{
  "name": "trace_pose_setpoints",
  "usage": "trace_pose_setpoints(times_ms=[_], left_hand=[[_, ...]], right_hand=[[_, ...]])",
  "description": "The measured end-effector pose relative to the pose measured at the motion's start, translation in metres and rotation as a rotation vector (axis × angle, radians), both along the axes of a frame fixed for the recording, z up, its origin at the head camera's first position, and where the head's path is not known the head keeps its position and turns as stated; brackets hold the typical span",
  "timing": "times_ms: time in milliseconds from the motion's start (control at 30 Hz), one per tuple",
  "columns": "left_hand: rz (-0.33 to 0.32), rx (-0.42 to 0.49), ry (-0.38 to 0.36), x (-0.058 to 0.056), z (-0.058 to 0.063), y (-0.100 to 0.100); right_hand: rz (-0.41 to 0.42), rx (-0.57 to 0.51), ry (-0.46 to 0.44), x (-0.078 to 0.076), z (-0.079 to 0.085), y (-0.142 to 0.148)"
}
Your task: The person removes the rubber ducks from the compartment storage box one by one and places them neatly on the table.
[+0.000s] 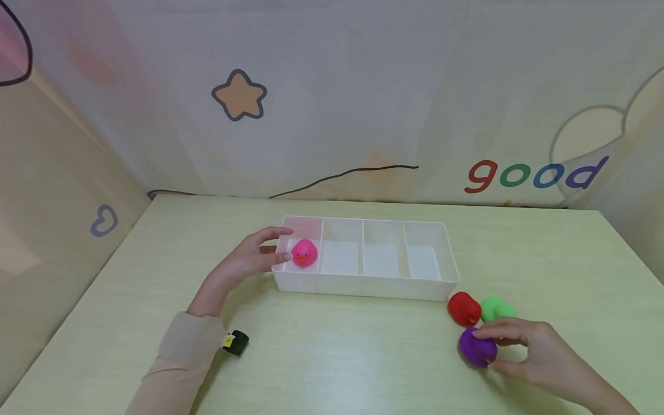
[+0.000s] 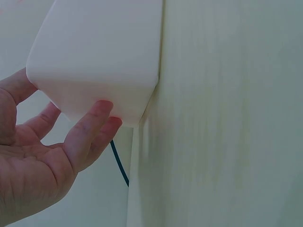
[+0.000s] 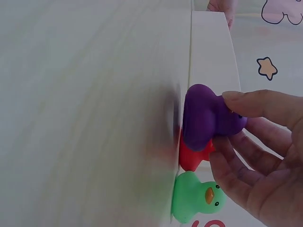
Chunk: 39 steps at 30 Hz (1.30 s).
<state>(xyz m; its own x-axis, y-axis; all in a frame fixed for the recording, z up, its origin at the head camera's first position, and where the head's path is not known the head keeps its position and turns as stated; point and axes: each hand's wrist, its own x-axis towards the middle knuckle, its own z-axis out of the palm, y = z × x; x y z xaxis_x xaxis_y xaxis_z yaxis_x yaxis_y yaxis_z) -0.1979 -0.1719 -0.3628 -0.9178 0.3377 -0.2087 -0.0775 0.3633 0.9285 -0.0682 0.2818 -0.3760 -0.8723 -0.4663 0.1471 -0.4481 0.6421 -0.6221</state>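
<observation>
A white tray (image 1: 363, 285) divided into compartments stands on the table, a pink rubber duck (image 1: 304, 252) in its leftmost compartment. At the tray's left end my left hand (image 1: 254, 257) holds on, with thumb and index finger reaching over the rim; the left wrist view shows other fingertips against the end wall (image 2: 94, 42). My right hand (image 1: 534, 354) pinches a purple rubber duck (image 1: 474, 347) between thumb and fingers, and the right wrist view shows this duck (image 3: 203, 118) tipped. Close behind it, a red rubber duck (image 1: 463, 309) and a green rubber duck (image 1: 497, 309) sit beside each other.
To the right of the pink duck, the tray's other compartments (image 1: 339, 256) hold nothing. A small black device (image 1: 237, 342) with a yellow label sits at the left sleeve. Behind the table (image 1: 337, 346) rises a printed backdrop (image 1: 353, 104).
</observation>
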Motion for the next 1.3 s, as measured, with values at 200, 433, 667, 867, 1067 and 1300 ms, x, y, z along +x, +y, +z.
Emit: trace_pose_setpoints(times_ms=[200,433,667,867,1067,1300], left_hand=[[0.009,0.005,-0.007,0.001,0.001,0.001],[0.003,-0.002,-0.006,0.000,0.001,0.001],[0.010,0.000,-0.005,0.001,0.001,0.001],[0.010,-0.006,0.000,0.000,0.000,0.000],[0.005,-0.009,0.003,0.000,0.000,0.000],[0.016,-0.018,-0.009,-0.001,0.000,0.001]], right_hand=[[0.026,0.007,0.038,-0.002,-0.002,0.001],[0.025,0.013,0.038,-0.004,-0.003,0.001],[0.032,0.010,0.000,-0.005,-0.004,0.002],[0.043,0.028,-0.006,-0.006,-0.004,0.003],[0.047,0.019,0.022,-0.005,-0.002,0.002],[-0.025,-0.081,0.119,0.000,0.010,-0.008]])
